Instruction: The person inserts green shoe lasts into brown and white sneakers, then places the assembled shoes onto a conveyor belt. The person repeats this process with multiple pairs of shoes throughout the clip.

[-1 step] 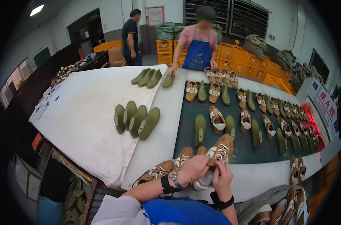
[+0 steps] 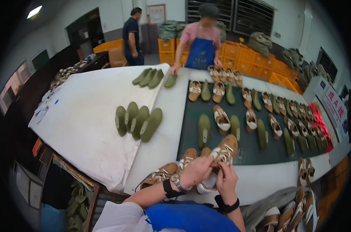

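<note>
Just past the belt's near edge, a brown and white lace-up shoe upper (image 2: 226,148) is tilted up, its toe pointing away from me. My left hand (image 2: 198,171) is closed on its left side near the opening. My right hand (image 2: 226,180) pinches it near the laces, thumb and fingers together. Under and beside my hands lie more brown shoe uppers (image 2: 187,159) on the white table edge, partly hidden by my left hand and forearm. A white-lined upper (image 2: 207,186) shows between my wrists. Green shoe lasts (image 2: 203,130) stand beyond the held upper.
A dark green conveyor belt (image 2: 194,112) carries rows of uppers and lasts rightward. Several green lasts (image 2: 150,125) lie by the white-covered table (image 2: 79,127). Across it, a co-worker in a blue apron (image 2: 200,54) touches a last. Uppers fill a grey cloth-lined container (image 2: 256,210) at lower right.
The whole view has shifted slightly, so the scene sits a little higher and further left. Both hands keep hold of the same shoe upper.
</note>
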Available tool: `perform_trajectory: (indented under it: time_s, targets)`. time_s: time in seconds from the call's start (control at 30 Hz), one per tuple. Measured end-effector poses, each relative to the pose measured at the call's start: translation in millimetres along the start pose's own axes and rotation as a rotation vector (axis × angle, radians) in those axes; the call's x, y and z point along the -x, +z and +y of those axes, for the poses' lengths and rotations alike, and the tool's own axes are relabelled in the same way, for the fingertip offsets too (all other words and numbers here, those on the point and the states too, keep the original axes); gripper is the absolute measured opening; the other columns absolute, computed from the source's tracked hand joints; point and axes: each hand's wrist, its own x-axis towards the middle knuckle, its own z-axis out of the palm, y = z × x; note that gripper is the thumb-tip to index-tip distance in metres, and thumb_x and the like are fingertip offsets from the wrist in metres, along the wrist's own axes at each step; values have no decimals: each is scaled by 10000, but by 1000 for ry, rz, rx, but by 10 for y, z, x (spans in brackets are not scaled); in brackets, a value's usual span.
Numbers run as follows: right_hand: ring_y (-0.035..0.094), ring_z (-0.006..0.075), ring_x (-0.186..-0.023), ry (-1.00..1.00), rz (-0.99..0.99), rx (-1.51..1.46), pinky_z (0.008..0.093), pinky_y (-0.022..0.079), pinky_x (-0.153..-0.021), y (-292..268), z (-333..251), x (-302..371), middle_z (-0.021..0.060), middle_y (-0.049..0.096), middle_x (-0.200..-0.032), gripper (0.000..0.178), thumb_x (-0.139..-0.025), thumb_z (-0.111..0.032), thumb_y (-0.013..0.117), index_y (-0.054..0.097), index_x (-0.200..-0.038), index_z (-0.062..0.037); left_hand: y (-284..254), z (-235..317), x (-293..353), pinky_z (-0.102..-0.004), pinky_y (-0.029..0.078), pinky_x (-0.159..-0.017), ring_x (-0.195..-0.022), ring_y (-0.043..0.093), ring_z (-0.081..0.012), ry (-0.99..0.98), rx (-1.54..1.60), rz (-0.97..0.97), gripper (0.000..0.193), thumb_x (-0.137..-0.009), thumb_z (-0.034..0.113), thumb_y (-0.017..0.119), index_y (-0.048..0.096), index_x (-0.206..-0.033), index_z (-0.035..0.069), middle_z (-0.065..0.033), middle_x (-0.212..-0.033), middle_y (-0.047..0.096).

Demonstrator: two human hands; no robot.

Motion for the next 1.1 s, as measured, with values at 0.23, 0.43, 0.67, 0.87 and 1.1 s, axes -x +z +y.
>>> perform_trajectory:
  time_s: [0.23,0.43,0.67,0.87,1.1]
  targets:
    - [584,319,-694,-32,6,-20,384,479,-603,22,-131,2,124,546,-811,229,-792,11,574,641,-996,-66,-149,131,110,-397,506,-639,-733,625,-336,-37,-59,91,261,-813,59,612,584,-1059,-22,-177,-836,642]
    - [574,314,-722,-76,-231,-65,395,469,-607,-41,-114,4,120,503,-790,191,-745,20,568,638,-874,-103,-269,68,53,-404,510,-639,-737,629,-370,-253,79,137,317,-821,42,588,580,-1136,20,-204,-822,644]
    - [633,288,-684,73,52,-275,350,509,-610,80,-109,-33,135,605,-806,198,-798,26,605,578,-985,-34,-326,158,-14,-387,510,-600,-730,611,-325,-9,-170,-178,370,-789,15,571,579,-1144,119,-124,-857,573]
    - [607,111,-678,114,37,-370,238,501,-610,-17,53,-36,65,599,-799,256,-810,58,622,470,-1002,-15,-456,110,-72,-370,503,-592,-727,587,-283,140,-196,-278,218,-715,14,592,596,-912,107,-93,-846,525]
    - [639,254,-760,83,-197,-273,322,528,-646,31,65,-255,116,595,-976,273,-786,-32,670,580,-1043,-61,-508,-203,-5,-410,498,-600,-719,588,-317,3,-215,-195,121,-748,15,561,571,-853,75,-115,-807,543]
